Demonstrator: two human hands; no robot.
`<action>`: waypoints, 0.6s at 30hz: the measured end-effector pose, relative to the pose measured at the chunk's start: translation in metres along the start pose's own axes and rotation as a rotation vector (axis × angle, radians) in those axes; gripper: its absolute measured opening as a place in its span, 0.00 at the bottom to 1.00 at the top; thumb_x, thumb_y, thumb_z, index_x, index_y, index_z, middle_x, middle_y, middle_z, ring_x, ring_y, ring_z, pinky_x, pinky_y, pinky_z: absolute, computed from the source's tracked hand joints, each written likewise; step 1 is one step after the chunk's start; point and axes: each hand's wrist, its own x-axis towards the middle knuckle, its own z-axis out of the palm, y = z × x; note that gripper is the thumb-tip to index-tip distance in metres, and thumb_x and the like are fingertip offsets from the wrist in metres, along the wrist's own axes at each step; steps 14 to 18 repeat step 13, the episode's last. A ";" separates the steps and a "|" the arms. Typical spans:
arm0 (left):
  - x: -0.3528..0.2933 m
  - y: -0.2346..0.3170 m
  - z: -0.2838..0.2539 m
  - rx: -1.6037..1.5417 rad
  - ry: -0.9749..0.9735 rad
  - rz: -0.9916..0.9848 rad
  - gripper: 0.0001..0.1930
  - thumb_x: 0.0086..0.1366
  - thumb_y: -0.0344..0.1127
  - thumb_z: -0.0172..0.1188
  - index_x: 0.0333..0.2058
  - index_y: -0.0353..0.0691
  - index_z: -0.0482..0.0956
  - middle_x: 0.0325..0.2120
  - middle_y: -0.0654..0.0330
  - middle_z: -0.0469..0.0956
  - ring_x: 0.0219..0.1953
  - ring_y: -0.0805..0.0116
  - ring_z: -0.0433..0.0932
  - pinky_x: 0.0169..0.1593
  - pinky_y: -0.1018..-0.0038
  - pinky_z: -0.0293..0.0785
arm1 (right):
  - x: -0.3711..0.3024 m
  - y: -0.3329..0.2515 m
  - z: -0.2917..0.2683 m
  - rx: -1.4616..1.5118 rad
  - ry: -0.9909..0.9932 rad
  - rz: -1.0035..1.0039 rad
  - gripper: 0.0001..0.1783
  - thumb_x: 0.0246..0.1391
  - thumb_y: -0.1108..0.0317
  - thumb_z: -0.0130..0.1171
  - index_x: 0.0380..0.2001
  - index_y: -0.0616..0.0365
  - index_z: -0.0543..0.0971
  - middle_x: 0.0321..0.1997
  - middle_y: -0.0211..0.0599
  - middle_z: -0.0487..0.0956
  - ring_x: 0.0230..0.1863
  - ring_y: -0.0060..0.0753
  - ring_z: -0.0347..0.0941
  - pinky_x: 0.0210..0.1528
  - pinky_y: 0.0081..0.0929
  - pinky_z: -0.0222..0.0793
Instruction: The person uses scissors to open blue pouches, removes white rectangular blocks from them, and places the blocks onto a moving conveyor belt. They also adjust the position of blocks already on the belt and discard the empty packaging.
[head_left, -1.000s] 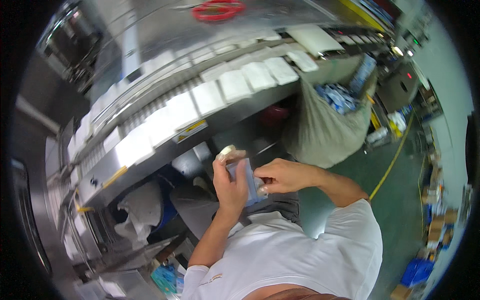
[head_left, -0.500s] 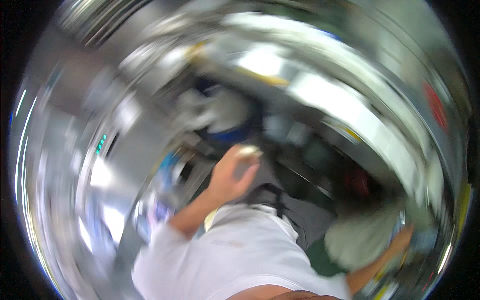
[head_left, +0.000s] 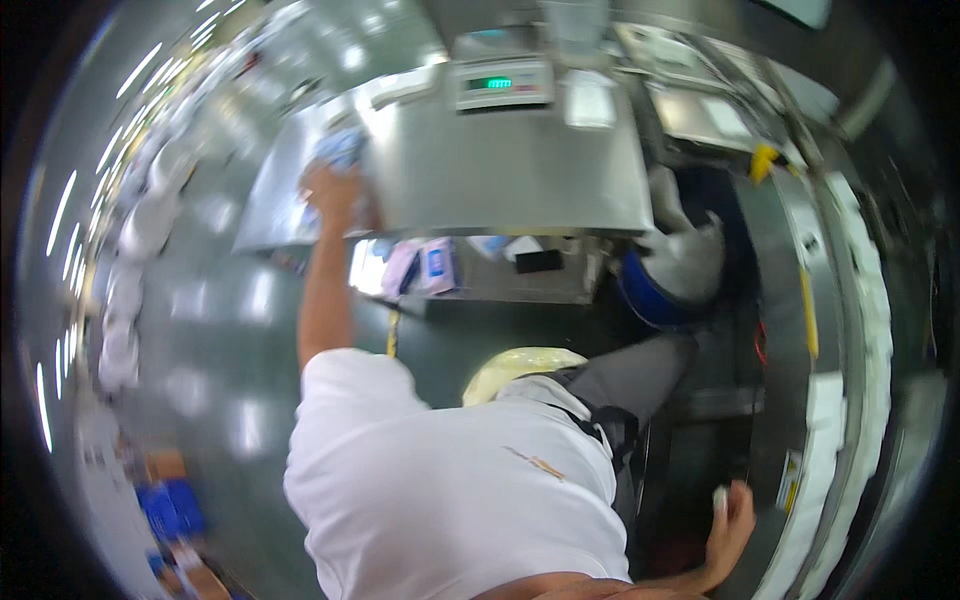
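My left hand [head_left: 332, 192] is stretched out over the left part of a steel table [head_left: 470, 190]. Its fingers close on a crumpled blue cloth [head_left: 342, 148] lying there, and a small whitish patch shows at one of its digits. Low on the right, my right hand [head_left: 735, 525] hangs beside my body with its fingers loosely bent and apart. A small white bit [head_left: 720, 496] sits at one of its fingertips and looks worn rather than held, though blur hides its kind.
A scale [head_left: 500, 84] with a green display stands at the table's back, beside a white container [head_left: 590, 100]. Packs [head_left: 437, 265] lie on a lower shelf. A blue bin [head_left: 650, 290] with a grey bag stands right of the table. White goods [head_left: 850, 350] line the right side.
My view has swung from a blurred scene to face the table. My left hand has gone from in front of my body to the cloth. My right hand is lower and nearer my side.
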 end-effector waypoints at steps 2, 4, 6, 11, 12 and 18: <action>0.021 -0.069 0.065 -0.205 -0.069 0.026 0.42 0.63 0.62 0.61 0.62 0.28 0.70 0.63 0.37 0.69 0.68 0.37 0.63 0.71 0.47 0.55 | 0.017 -0.018 -0.005 0.004 -0.049 -0.092 0.20 0.60 0.73 0.62 0.55 0.66 0.78 0.40 0.46 0.82 0.39 0.36 0.79 0.45 0.32 0.75; 0.040 -0.061 0.089 -0.315 0.019 0.091 0.41 0.65 0.57 0.63 0.64 0.28 0.68 0.64 0.36 0.67 0.67 0.39 0.64 0.70 0.49 0.58 | 0.022 -0.037 0.002 0.077 -0.029 -0.155 0.21 0.57 0.73 0.64 0.54 0.64 0.78 0.39 0.47 0.83 0.38 0.40 0.80 0.44 0.36 0.76; 0.027 0.006 0.059 -0.612 -0.223 0.075 0.39 0.65 0.52 0.67 0.63 0.27 0.68 0.61 0.36 0.70 0.62 0.41 0.71 0.67 0.53 0.66 | 0.026 -0.060 0.003 0.019 -0.113 -0.093 0.23 0.54 0.72 0.65 0.54 0.62 0.78 0.42 0.48 0.82 0.41 0.48 0.80 0.45 0.39 0.76; 0.010 0.069 0.015 -0.709 0.110 0.503 0.38 0.61 0.50 0.73 0.60 0.29 0.72 0.51 0.38 0.79 0.53 0.40 0.80 0.57 0.53 0.78 | 0.046 -0.077 0.001 0.137 -0.175 -0.278 0.20 0.60 0.64 0.65 0.53 0.60 0.78 0.42 0.47 0.82 0.43 0.50 0.80 0.46 0.42 0.75; 0.007 0.115 -0.004 -0.813 0.142 0.644 0.37 0.61 0.48 0.73 0.61 0.29 0.71 0.52 0.37 0.78 0.55 0.40 0.79 0.58 0.53 0.77 | 0.033 -0.081 -0.014 0.185 -0.156 -0.262 0.20 0.61 0.63 0.65 0.54 0.59 0.78 0.44 0.47 0.83 0.45 0.50 0.81 0.47 0.42 0.75; -0.019 0.165 -0.047 -1.032 0.070 0.892 0.37 0.63 0.46 0.71 0.64 0.31 0.69 0.59 0.36 0.73 0.57 0.41 0.78 0.61 0.51 0.75 | 0.017 -0.092 -0.029 0.219 -0.161 -0.265 0.21 0.61 0.62 0.65 0.54 0.59 0.78 0.45 0.48 0.83 0.47 0.49 0.81 0.48 0.42 0.75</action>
